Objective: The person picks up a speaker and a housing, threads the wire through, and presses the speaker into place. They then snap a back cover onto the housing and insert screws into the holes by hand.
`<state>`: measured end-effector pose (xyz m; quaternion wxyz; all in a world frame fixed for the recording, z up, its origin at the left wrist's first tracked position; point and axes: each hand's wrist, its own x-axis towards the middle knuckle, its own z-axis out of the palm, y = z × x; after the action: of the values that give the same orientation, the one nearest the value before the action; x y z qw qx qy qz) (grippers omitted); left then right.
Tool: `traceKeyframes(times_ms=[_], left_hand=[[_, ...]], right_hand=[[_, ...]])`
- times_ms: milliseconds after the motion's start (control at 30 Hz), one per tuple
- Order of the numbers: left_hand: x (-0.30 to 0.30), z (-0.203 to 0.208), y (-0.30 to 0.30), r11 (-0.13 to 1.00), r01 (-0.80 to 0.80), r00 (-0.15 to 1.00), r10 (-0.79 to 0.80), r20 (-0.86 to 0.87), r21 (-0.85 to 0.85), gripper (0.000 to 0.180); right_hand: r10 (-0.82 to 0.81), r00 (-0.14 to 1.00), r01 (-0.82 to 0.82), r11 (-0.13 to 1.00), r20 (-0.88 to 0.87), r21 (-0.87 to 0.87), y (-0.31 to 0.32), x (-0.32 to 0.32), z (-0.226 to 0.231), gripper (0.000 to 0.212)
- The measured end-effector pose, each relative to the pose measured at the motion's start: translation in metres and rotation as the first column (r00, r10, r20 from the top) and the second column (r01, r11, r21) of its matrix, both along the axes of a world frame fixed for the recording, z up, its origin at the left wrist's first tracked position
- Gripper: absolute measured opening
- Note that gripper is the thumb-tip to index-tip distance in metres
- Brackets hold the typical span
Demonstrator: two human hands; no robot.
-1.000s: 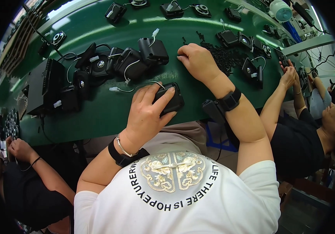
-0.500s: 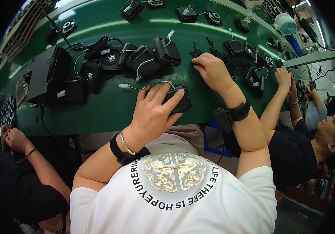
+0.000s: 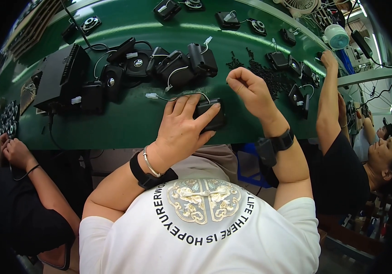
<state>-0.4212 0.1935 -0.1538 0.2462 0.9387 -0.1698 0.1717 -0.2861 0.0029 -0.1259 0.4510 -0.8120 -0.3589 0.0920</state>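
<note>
My left hand (image 3: 181,118) lies over a small black speaker box (image 3: 215,119) at the table's near edge, with its thumb and fingers gripping it. From that box a thin cable runs left to a white plug (image 3: 151,96). My right hand (image 3: 250,91) is raised to the right of the box, its fingers curled and thumb and forefinger pinched together. Whatever may be in that pinch is too small or hidden to make out. Just beyond it, a loose heap of small black screws (image 3: 276,78) spreads over the green table (image 3: 127,130).
Several more black speaker boxes (image 3: 175,68) with white plugs stand beyond my left hand. A larger black box (image 3: 61,77) with a cable stands at left. People work on both sides; the right co-worker's arm (image 3: 327,98) reaches over the table. A small fan (image 3: 336,37) stands far right.
My right hand has drawn back slightly from the screws, toward me. My left hand stays on the speaker box. The right co-worker's arm has stretched farther across the table.
</note>
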Motion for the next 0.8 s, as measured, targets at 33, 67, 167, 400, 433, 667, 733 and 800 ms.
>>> traceKeyframes(times_ms=[33,67,167,400,433,667,733,800], left_hand=[[-0.001,0.001,0.001,1.0,-0.013,1.0,0.013,-0.002,-0.002,0.058],[-0.001,0.002,0.001,1.0,-0.016,1.0,0.016,-0.003,-0.004,0.057],[-0.003,0.001,0.003,1.0,-0.016,1.0,0.016,-0.008,-0.004,0.055],[-0.002,0.0,0.003,1.0,-0.01,1.0,0.009,-0.03,-0.019,0.049],[-0.002,-0.001,0.003,1.0,-0.01,1.0,0.009,-0.023,-0.023,0.048],[0.0,-0.001,0.005,1.0,0.027,0.999,-0.027,-0.028,-0.004,0.052],[-0.001,0.001,0.005,1.0,0.017,1.0,-0.017,-0.023,-0.012,0.057],[-0.002,0.002,0.004,1.0,0.009,1.0,-0.01,-0.017,-0.015,0.059]], right_hand=[[0.053,0.974,-0.027,0.992,-0.22,0.12,0.004,-0.009,0.003,0.005],[0.049,0.974,-0.022,0.992,-0.223,0.121,0.008,-0.014,0.003,0.005],[0.12,0.993,-0.117,0.989,-0.021,0.094,0.026,-0.026,0.0,0.006],[0.103,0.995,-0.103,0.994,0.004,-0.034,0.033,-0.027,-0.015,0.009],[0.094,0.996,-0.094,0.994,-0.006,-0.058,0.033,-0.027,-0.015,0.009],[0.054,0.995,-0.048,0.996,0.085,-0.073,0.037,-0.031,-0.001,0.013],[0.024,0.989,-0.02,0.999,0.148,-0.025,0.03,-0.026,0.0,0.013],[-0.235,0.942,0.267,0.958,-0.239,0.108,0.01,-0.001,-0.004,0.013]])
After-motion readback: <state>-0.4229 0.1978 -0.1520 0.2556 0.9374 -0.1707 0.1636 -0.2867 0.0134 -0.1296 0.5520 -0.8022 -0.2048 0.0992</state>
